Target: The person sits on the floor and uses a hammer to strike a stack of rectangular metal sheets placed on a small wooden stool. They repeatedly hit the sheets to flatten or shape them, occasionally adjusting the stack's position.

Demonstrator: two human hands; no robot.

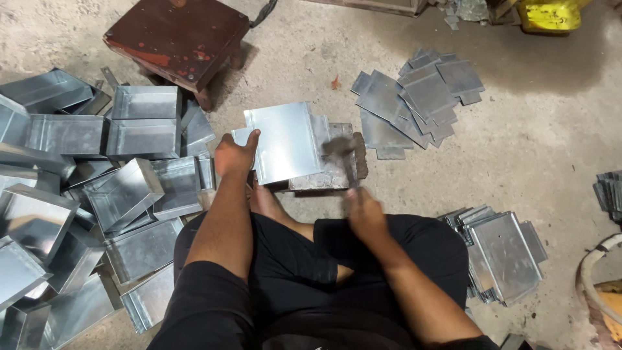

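My left hand [234, 155] grips the left edge of a shiny bent metal sheet [285, 139] and holds it flat on a worn metal block [334, 170] on the floor. My right hand [363, 210] is closed on the handle of a hammer [342, 155], blurred with motion, whose head is over the sheet's right edge. I sit cross-legged in black clothes, and a bare foot [265, 201] lies just below the block.
A heap of folded metal trays [97, 188] fills the left. Flat cut sheets [418, 100] lie beyond the block, and another stack [505, 253] sits at my right knee. A dark red stool [178, 35] stands at the top left. A yellow object [551, 14] is at the top right.
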